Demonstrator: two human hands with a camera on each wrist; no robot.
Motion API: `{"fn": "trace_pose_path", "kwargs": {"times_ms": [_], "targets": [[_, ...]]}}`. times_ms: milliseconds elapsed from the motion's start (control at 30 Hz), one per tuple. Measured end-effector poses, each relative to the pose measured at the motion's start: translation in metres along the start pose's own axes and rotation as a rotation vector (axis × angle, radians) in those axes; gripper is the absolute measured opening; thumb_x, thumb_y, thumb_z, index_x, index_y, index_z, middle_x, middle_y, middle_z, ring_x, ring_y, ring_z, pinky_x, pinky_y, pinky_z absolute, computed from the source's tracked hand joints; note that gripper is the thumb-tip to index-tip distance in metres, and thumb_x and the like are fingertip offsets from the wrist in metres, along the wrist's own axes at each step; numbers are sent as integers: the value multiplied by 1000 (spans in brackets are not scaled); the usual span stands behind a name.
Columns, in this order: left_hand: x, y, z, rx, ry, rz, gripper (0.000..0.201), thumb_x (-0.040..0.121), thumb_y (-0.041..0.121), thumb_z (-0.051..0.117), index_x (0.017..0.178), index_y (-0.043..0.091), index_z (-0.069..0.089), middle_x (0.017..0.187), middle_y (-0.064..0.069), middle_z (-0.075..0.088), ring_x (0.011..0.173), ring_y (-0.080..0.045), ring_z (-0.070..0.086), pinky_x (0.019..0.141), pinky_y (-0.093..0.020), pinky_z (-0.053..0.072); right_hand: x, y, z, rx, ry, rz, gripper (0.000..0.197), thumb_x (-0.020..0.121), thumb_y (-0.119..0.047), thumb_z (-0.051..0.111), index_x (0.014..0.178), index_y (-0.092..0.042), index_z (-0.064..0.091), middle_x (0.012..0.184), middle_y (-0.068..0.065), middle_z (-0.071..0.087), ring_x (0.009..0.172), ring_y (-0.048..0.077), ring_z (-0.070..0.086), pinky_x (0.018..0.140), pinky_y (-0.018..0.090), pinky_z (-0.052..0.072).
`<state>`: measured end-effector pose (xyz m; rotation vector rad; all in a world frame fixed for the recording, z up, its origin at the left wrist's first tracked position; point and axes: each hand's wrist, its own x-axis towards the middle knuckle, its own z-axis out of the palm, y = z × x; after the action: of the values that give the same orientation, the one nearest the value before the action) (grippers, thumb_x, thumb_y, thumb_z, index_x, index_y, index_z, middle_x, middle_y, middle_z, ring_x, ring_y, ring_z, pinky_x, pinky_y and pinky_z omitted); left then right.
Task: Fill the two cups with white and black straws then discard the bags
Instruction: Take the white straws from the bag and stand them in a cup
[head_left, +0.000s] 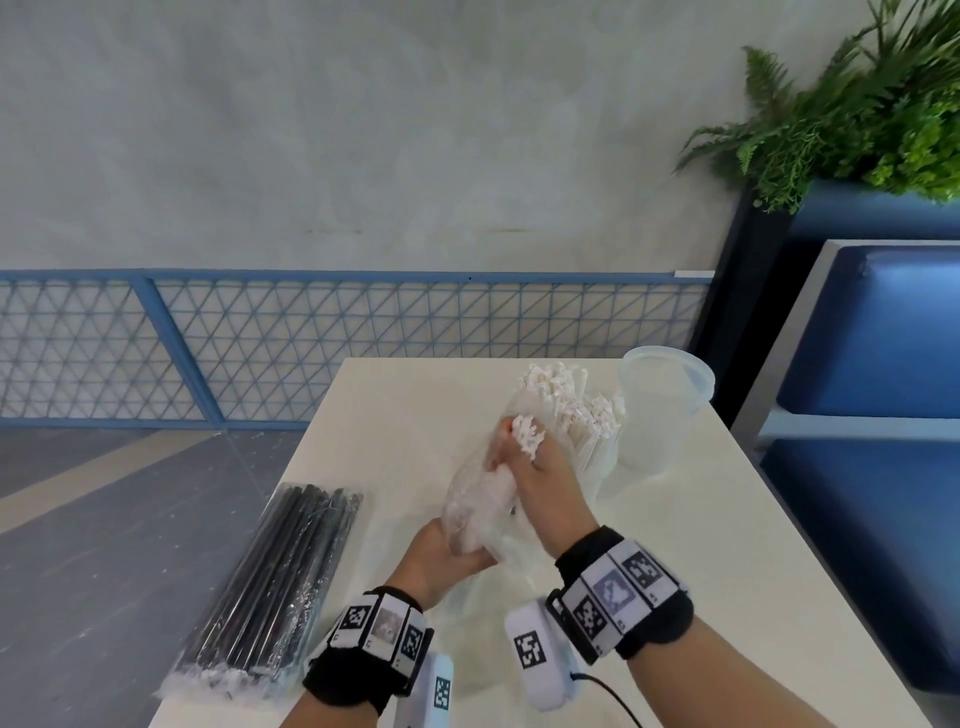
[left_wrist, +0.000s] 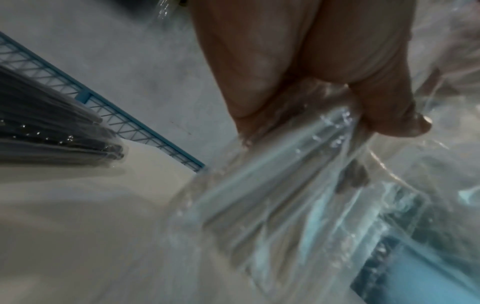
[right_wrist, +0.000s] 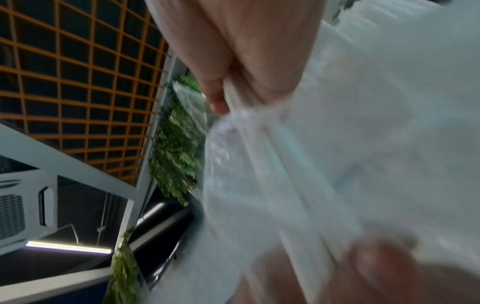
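My left hand (head_left: 447, 556) grips the bottom end of a clear plastic bag (head_left: 475, 506) over the middle of the white table (head_left: 701, 545). My right hand (head_left: 524, 457) is closed round a bundle of white straws (head_left: 527, 436) that sticks out of the bag's top. More white straws (head_left: 576, 410) stand in a clear cup (head_left: 605, 467) just beyond my right hand. An empty clear cup (head_left: 660, 410) stands to their right. A sealed bag of black straws (head_left: 275, 587) lies at the table's left edge. The left wrist view shows my fingers (left_wrist: 384, 102) pinching the crinkled bag (left_wrist: 298, 185).
The table's left edge drops to a grey floor (head_left: 104, 519). A blue mesh railing (head_left: 311, 343) runs behind the table. A blue bench (head_left: 872, 364) and a green plant (head_left: 857, 114) stand close on the right.
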<state>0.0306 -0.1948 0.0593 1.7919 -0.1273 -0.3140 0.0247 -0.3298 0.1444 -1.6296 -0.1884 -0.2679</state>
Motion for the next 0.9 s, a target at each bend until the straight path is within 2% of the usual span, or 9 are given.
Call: {"fn": "trace_pose_path", "kwargs": {"times_ms": [167, 233, 333, 467, 567, 667, 767, 833, 900], "targets": [[3, 4, 0, -19, 50, 21, 19, 71, 9, 77, 86, 15, 68, 85, -3, 71, 78, -11, 67, 70, -19, 53, 10, -13, -16, 186, 39, -45, 10, 91, -19, 56, 91, -9, 58, 73, 0, 62, 76, 13, 61, 73, 22, 50], [4, 7, 3, -87, 48, 22, 17, 72, 7, 76, 85, 14, 69, 86, -7, 73, 80, -15, 69, 74, -24, 54, 7, -7, -16, 106, -35, 66, 17, 86, -25, 63, 97, -12, 61, 84, 2, 67, 83, 10, 64, 68, 23, 52], [5, 8, 5, -70, 40, 21, 18, 70, 12, 79, 86, 9, 72, 88, -13, 74, 83, -24, 70, 77, -35, 55, -1, 2, -14, 91, -145, 159, 20, 83, -38, 59, 83, -18, 62, 72, -7, 67, 78, 10, 63, 68, 26, 49], [5, 3, 2, -10, 1, -12, 12, 68, 1, 76, 76, 9, 71, 76, 0, 72, 71, -5, 66, 69, -19, 53, 10, -22, -25, 251, 60, 24, 28, 94, -26, 47, 69, -16, 55, 63, 1, 54, 67, 21, 53, 69, 34, 47], [0, -7, -7, -151, -15, -12, 9, 65, 0, 73, 72, 3, 70, 70, -9, 69, 67, -18, 64, 69, -30, 52, 30, -51, -45, 376, 256, -84, 27, 96, -23, 44, 71, -12, 47, 61, 1, 44, 57, 13, 49, 63, 28, 50], [0, -10, -15, -313, 99, -53, 8, 79, 0, 67, 71, 3, 66, 64, -13, 68, 60, -22, 64, 64, -30, 57, 46, -64, -63, 297, 341, -210, 27, 98, -22, 42, 73, -13, 42, 61, 0, 41, 54, 11, 46, 58, 25, 46], [1, -7, -18, -349, 134, -72, 14, 86, -9, 52, 77, -2, 61, 58, -8, 67, 54, -16, 65, 62, -26, 58, 52, -62, -67, 100, 403, -295, 25, 96, -24, 44, 71, -24, 46, 62, -5, 45, 61, 17, 46, 65, 36, 42], [0, -6, -18, -332, 137, -72, 13, 87, -8, 53, 78, -2, 61, 58, -6, 68, 53, -15, 65, 61, -25, 57, 52, -58, -65, -52, 405, -327, 21, 94, -27, 45, 74, -24, 50, 64, -6, 48, 64, 13, 49, 68, 30, 43], [-1, -6, -17, -330, 147, -67, 12, 86, -7, 54, 78, -2, 62, 59, -5, 69, 54, -14, 66, 61, -25, 56, 51, -51, -60, -173, 362, -345, 22, 93, -29, 43, 83, -11, 51, 66, -7, 49, 62, 0, 50, 65, 11, 40]]}}
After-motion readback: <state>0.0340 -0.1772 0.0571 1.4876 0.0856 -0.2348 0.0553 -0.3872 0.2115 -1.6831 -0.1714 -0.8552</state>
